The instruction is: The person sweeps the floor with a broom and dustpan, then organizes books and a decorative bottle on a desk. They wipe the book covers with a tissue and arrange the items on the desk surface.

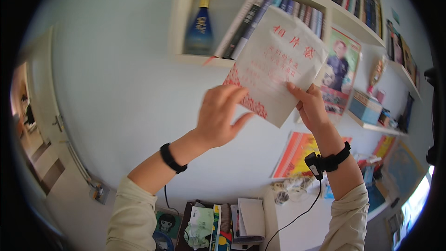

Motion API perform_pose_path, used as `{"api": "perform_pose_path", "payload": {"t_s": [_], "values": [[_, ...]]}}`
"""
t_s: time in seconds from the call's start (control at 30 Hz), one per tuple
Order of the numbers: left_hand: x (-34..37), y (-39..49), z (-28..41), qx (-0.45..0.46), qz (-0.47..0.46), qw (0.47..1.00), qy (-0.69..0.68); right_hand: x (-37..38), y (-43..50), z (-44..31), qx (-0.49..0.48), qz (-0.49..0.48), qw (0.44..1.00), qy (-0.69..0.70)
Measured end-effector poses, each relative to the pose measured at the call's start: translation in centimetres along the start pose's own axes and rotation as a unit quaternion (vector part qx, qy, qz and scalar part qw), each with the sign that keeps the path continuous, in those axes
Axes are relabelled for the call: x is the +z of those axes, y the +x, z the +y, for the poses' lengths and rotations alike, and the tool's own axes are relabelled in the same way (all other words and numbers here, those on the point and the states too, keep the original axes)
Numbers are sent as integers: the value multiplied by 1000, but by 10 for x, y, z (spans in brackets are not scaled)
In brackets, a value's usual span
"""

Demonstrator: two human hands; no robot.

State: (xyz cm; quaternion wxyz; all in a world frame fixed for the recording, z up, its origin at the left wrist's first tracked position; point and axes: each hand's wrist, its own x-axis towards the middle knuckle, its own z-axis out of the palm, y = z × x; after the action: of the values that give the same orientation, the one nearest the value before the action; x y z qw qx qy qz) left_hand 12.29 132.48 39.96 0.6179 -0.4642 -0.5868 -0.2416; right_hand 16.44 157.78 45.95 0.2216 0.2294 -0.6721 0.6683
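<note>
A white paper envelope (275, 62) with red printed characters and a red pattern along its lower left edge is held up in front of the wall shelf. My right hand (312, 106) grips it at the lower right, the thumb on its front face. My left hand (223, 115) is raised beside the envelope's lower left edge, thumb and fingers apart; whether the fingertips touch the paper cannot be told. Behind the envelope a row of books (240, 28) leans in the white shelf (181, 17). A blue bottle with a gold cap (200, 28) stands left of them.
Below are a box with a brush (225, 218), papers (251, 218) and a green plastic packet (200, 226). A white desk (303, 223) bears tangled cables (296, 186). Black cables hang from both wristbands. Small shelves with a blue box (366, 106) stand right; a door (45, 87) is left.
</note>
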Motion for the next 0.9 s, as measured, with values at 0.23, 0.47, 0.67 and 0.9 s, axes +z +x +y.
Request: {"api": "perform_pose_path", "payload": {"t_s": [0.23,0.47,0.67,0.9], "values": [[33,-29,55,-427,-121,672,-593,-61,-115,17,110,29,993,21],[96,-62,111,-445,-253,590,-625,-106,-195,22,177,88,978,-71],[161,-173,226,-636,-260,281,-670,-223,-297,7,494,-135,813,-277],[224,-319,368,-758,-256,173,-574,-441,-427,-74,503,-63,483,-714]]}}
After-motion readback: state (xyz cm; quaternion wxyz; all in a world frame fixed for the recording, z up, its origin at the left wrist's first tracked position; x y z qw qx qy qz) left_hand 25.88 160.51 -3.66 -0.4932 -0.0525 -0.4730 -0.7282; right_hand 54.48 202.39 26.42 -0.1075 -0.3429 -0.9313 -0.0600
